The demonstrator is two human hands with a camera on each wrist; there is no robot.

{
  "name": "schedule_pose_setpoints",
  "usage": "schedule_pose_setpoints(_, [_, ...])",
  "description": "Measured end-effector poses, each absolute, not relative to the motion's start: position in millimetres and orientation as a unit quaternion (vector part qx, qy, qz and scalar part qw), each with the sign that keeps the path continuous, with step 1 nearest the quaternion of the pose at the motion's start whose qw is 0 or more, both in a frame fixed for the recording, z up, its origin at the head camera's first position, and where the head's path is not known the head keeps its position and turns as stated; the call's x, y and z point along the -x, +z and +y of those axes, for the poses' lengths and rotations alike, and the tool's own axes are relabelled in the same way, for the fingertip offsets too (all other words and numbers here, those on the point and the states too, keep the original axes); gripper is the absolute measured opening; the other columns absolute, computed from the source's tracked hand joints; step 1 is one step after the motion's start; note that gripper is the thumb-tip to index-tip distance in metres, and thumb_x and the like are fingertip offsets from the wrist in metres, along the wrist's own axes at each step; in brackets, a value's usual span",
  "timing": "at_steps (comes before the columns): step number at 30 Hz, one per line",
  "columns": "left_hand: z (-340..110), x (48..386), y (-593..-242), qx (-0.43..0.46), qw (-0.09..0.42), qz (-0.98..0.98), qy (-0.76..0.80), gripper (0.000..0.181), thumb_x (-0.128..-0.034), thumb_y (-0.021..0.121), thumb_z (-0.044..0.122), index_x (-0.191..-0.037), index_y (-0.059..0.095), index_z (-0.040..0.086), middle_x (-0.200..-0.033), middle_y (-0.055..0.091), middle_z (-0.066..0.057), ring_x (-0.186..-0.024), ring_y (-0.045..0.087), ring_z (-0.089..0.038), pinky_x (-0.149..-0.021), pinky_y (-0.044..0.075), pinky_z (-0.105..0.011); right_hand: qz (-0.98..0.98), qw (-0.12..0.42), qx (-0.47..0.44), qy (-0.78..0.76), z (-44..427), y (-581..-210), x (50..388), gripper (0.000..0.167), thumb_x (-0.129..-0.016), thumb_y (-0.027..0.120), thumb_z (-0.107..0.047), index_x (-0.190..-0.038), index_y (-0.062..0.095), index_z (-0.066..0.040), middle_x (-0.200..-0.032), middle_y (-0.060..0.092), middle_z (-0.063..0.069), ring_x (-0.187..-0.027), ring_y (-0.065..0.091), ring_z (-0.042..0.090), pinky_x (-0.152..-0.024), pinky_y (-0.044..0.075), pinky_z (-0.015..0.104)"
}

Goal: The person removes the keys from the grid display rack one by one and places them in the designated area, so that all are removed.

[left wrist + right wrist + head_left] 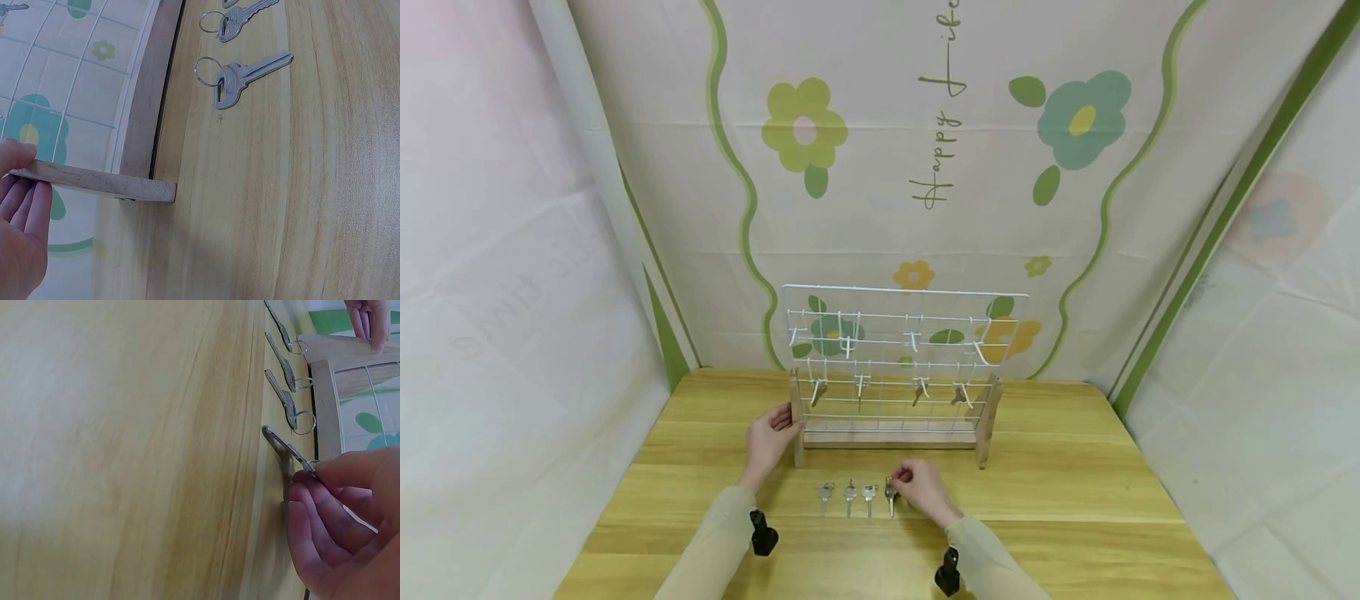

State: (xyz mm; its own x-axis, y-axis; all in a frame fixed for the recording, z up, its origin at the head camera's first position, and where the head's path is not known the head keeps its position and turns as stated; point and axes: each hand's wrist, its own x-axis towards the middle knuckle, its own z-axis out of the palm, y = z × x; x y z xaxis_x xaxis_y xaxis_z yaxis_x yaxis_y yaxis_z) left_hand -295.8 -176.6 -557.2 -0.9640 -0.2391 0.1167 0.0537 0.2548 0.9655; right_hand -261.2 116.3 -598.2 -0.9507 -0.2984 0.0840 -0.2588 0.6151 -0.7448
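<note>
A white wire rack with wooden end posts stands on the table. My left hand grips its left wooden post, thumb on one side and fingers on the other. In front of the rack, my right hand pinches the head end of a silver key between thumb and forefinger. That key is tilted, its tip close to the table; whether it touches is unclear. To its left, three more keys with rings lie in a row, including the leftmost key and the one nearest my right hand.
White hooks line the rack's upper row. From the lower hooks hang several keys, one key right of the middle. The wooden table extends on both sides, with a flower-printed cloth behind and at the sides.
</note>
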Motion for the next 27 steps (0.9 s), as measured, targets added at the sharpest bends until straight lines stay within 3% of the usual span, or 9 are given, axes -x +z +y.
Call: schedule_pose_setpoints(27, [-177.4,298.6,-560.6,-0.062,0.116,-0.784,-0.606,0.047,-0.0853,0.073,-0.002,-0.13,0.059,-0.01,-0.127,0.064,-0.03,-0.117,0.065,-0.04,-0.092,0.06,-0.028,0.908,0.002,0.171,-0.382,118.4,-595.0,256.2,0.004,-0.085,0.072,-0.004,-0.082,0.071,-0.002,-0.079,0.072,0.005,-0.068,0.057,0.003,-0.057,0.049,0.014])
